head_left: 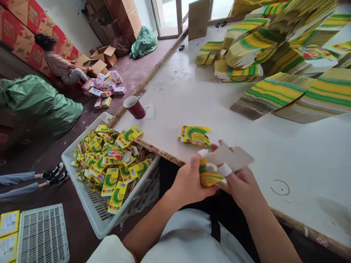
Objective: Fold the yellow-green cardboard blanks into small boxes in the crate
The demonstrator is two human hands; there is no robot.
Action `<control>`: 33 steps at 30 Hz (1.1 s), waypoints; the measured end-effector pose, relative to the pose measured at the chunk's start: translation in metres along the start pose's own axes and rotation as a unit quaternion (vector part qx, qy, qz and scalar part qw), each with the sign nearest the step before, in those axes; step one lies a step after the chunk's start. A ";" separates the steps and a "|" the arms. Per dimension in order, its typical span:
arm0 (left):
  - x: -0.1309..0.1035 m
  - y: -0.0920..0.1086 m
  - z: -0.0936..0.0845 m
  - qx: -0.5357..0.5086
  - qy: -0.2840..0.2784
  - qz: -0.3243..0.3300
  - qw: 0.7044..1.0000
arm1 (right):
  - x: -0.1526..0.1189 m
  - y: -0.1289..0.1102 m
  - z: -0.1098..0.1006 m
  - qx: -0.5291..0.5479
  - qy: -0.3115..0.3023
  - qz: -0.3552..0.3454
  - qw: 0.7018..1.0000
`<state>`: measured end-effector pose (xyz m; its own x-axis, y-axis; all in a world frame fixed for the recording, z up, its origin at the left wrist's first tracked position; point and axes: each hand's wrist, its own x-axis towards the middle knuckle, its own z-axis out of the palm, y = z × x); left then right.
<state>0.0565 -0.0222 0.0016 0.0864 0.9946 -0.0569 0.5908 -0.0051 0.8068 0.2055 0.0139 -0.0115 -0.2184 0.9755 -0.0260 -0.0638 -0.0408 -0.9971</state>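
Observation:
Low in front of my body, at the table's front edge, my left hand (pixel 189 179) is closed on a yellow and green carton (pixel 208 177). My right hand (pixel 242 184) pinches the same carton by its pale grey flaps (pixel 237 157), which stick out to the right. White wraps cover both thumb tips. Just beyond the hands, another yellow carton (pixel 194 135) lies on the white table (pixel 175 98). To the left, a white plastic basket (pixel 90 215) holds many small yellow cartons (pixel 111 180).
A red cup (pixel 135 107) stands near the table's left edge. Stacks of flat yellow-green cartons (pixel 279 91) cover the back right. A person (pixel 61 62) sits at the back left by pink boxes (pixel 104 86). A rubber band (pixel 280 187) lies at the right.

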 end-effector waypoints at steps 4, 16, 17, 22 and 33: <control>-0.006 -0.001 0.016 0.014 -0.009 0.094 0.995 | -0.002 0.004 0.000 0.106 -0.075 0.139 0.982; -0.001 -0.008 0.003 -0.100 -0.006 -0.028 0.995 | -0.011 0.004 -0.005 -0.295 -0.172 -0.204 0.917; -0.001 -0.009 -0.001 -0.094 -0.008 -0.028 0.995 | -0.008 0.003 -0.007 -0.301 -0.182 -0.214 0.911; 0.000 -0.008 -0.028 -0.012 -0.042 0.006 0.999 | 0.002 -0.002 -0.018 -0.327 -0.258 -0.220 0.882; 0.014 -0.003 -0.036 0.028 0.047 0.005 0.999 | 0.002 0.006 -0.010 -0.298 -0.117 -0.258 0.912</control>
<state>0.0267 -0.0044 0.0193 0.0189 0.9998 0.0087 0.6341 -0.0187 0.7730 0.2146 0.0174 -0.0185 -0.5148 0.7560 0.4044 0.3077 0.6031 -0.7359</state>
